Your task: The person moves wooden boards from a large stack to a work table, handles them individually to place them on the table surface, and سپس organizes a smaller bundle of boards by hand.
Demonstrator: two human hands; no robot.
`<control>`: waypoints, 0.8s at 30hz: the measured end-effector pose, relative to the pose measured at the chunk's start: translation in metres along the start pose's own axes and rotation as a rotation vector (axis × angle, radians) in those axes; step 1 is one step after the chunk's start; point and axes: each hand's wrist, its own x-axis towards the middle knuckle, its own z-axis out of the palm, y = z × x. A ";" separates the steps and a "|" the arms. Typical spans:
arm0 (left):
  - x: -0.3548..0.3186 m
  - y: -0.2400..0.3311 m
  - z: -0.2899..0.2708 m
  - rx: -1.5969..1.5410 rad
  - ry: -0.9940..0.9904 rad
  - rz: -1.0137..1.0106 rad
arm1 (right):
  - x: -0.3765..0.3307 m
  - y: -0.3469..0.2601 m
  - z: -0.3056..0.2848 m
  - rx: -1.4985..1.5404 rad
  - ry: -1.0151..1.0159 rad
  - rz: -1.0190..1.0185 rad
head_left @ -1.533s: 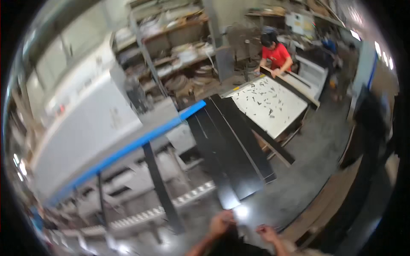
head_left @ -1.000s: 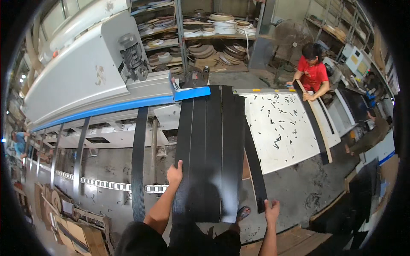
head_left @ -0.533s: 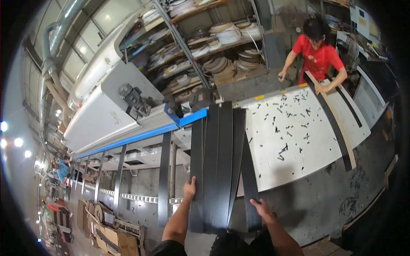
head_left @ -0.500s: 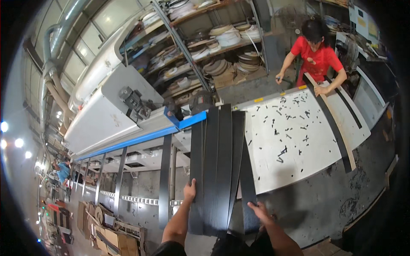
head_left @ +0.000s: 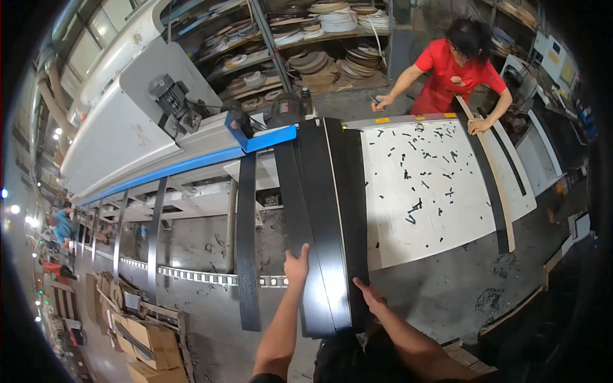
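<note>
In front of me lies a stack of long black boards (head_left: 327, 210), its far end on the machine's edge and its near end at my body. The boards overlap slightly askew, with a pale edge showing between two of them. My left hand (head_left: 297, 263) grips the stack's left edge, thumb pointing up. At the opposite edge, lower down, my right hand (head_left: 368, 297) presses against the boards, its fingers partly hidden. A separate black strip (head_left: 248, 242) lies across the machine to the left of my left hand.
On the right stands a white table (head_left: 396, 236) strewn with small black scraps. Beyond it a person in a red shirt (head_left: 452, 73) holds a pale wooden strip (head_left: 488, 172) beside a black one. A white machine (head_left: 137, 115) with a blue guard (head_left: 172, 171) fills the left. Cardboard boxes (head_left: 150, 338) sit lower left.
The fanned boards are now drawn closer together. My right hand has moved left with the rightmost board, toward the stack. The co-worker's free hand has moved left, away from the body.
</note>
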 end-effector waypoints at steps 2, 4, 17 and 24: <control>0.009 -0.008 0.009 -0.049 -0.012 -0.025 | 0.014 0.018 -0.007 -0.001 -0.091 0.029; 0.033 -0.032 0.019 -0.274 -0.084 0.028 | 0.028 0.033 -0.006 -0.005 -0.148 0.011; 0.007 0.001 0.014 -0.463 -0.118 0.040 | 0.012 0.008 -0.119 -0.009 0.025 -0.014; -0.009 0.032 0.037 -0.479 -0.182 -0.052 | 0.053 -0.013 -0.225 -0.075 0.084 -0.012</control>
